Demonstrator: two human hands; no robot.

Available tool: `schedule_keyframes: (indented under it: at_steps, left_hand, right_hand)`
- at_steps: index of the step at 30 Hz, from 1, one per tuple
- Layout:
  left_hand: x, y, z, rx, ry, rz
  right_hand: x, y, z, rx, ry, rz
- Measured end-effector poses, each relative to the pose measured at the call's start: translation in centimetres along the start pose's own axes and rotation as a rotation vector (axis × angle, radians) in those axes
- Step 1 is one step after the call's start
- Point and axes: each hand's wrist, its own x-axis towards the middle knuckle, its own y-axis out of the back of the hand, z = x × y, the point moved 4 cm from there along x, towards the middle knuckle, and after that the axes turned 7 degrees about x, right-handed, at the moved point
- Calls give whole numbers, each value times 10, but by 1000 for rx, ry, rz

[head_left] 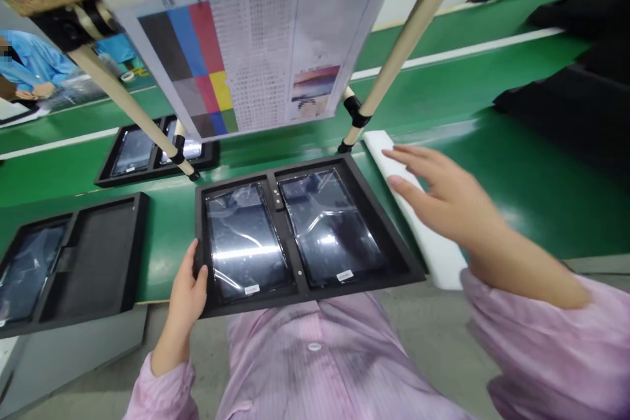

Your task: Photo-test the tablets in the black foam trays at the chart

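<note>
The green bench (167, 230) is running across the view, and the chart (266, 46) is hanging over it between pale poles (413, 33). Below the chart, the black tray (310, 292) is sitting on the bench, its near side lying along the front edge. The white bar (440, 259) is lying just to the tray's right. Two dark screens (246, 236) are resting side by side in the tray, a divider (289, 243) separating them. The hands are standing well apart: the right hand (447, 197) is spreading open over the bar, and whether it is touching it cannot be told; the left hand (187, 295) is touching the tray's left side, thumb at the rim, though whether it is gripping or merely resting there cannot be told. Steadying the tray well probably means leaving that thumb on the rim and off the screens, since their shiny faces would likely be picking up prints. With the near side lying so close to the bench's edge, the hand should be pressing gently and evenly, so nothing is tipping. A small label (252, 289) is marking each screen's near end, and careful fingers would be avoiding these too.
</note>
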Motion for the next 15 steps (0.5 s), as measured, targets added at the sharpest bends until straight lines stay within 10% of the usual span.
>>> schedule_keyframes:
  at_steps: [6,9,15]
  left_hand:
    - [24,13,20,-4,-77,70]
    - [33,17,37,-3,-128,98]
    - [24,15,76,-36,-213,87]
  right_hand:
    - [92,101,-144,-186,512,397]
    - [145,134,-202,-357,540,546]
    - [240,136,-240,-592,411,292]
